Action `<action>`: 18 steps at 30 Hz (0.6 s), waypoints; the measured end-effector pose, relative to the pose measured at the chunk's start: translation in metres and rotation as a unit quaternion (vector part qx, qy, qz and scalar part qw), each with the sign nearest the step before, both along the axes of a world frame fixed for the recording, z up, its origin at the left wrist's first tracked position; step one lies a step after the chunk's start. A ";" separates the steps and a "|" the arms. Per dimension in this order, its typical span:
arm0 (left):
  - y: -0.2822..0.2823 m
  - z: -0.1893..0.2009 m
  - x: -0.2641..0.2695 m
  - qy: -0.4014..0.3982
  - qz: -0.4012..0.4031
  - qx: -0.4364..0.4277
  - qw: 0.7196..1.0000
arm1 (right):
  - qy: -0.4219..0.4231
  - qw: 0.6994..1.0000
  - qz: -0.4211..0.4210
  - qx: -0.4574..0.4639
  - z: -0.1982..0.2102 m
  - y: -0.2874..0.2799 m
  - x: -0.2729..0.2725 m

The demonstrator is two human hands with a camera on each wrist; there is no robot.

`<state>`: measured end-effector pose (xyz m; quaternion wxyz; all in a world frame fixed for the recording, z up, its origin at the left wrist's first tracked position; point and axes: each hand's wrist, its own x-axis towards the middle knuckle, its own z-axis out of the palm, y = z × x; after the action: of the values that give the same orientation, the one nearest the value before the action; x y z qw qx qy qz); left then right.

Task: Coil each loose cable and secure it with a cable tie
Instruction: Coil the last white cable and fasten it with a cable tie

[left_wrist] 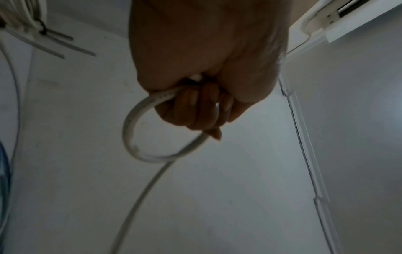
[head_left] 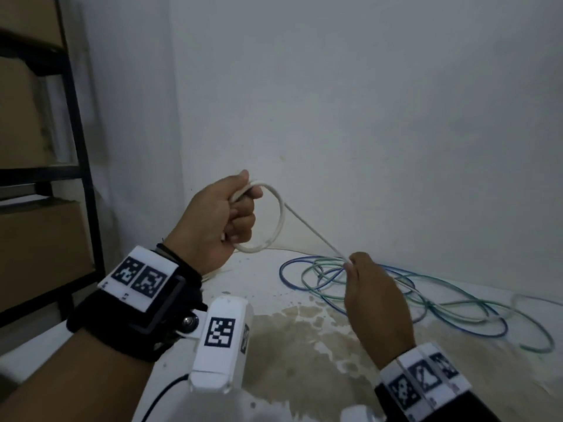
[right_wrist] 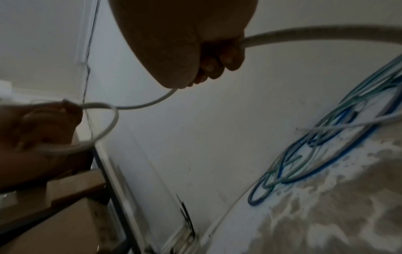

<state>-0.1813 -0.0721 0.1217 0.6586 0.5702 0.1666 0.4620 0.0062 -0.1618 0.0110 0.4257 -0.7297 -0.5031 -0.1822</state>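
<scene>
Right hand [head_left: 373, 295] fingers pinch white cable [head_left: 316, 231] — left hand [head_left: 217, 222] grips loop.

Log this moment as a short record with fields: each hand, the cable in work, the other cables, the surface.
left hand: grips one loop of the white cable
right hand: pinches the same cable farther along, strand taut between hands
other cables: blue and green cables, loose and tangled, uncoiled
surface: white tabletop, brown stain
cable tie: none on the white cable
</scene>
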 end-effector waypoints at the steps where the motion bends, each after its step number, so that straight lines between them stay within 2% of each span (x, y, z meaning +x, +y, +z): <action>1: 0.000 -0.002 -0.003 0.025 -0.002 0.009 1.000 | 0.009 0.999 -0.022 0.022 0.006 -0.002 0.007; 3: 0.000 -0.006 -0.007 0.069 0.001 0.025 0.997 | 0.038 0.996 -0.051 0.066 0.021 -0.010 0.025; 5: -0.002 -0.009 -0.007 0.079 0.004 0.024 0.997 | 0.042 0.994 -0.073 0.075 0.031 -0.017 0.035; 9: -0.008 -0.007 0.000 0.039 -0.053 -0.028 0.997 | 0.008 0.996 -0.081 0.021 0.028 -0.021 0.030; 13: -0.024 -0.007 0.012 0.061 -0.103 -0.023 0.993 | 0.026 0.996 -0.087 0.017 0.024 -0.025 0.037; 15: -0.028 -0.006 0.018 0.030 -0.089 -0.031 0.995 | -0.017 0.997 -0.068 -0.027 0.020 -0.025 0.036; 18: -0.025 -0.002 0.024 -0.041 -0.048 -0.055 0.996 | -0.127 0.991 -0.020 -0.029 0.007 -0.024 0.025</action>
<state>-0.1571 -0.0966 0.1194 0.7169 0.5209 0.1367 0.4428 0.0311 -0.1856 0.0182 0.3338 -0.7224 -0.5436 -0.2670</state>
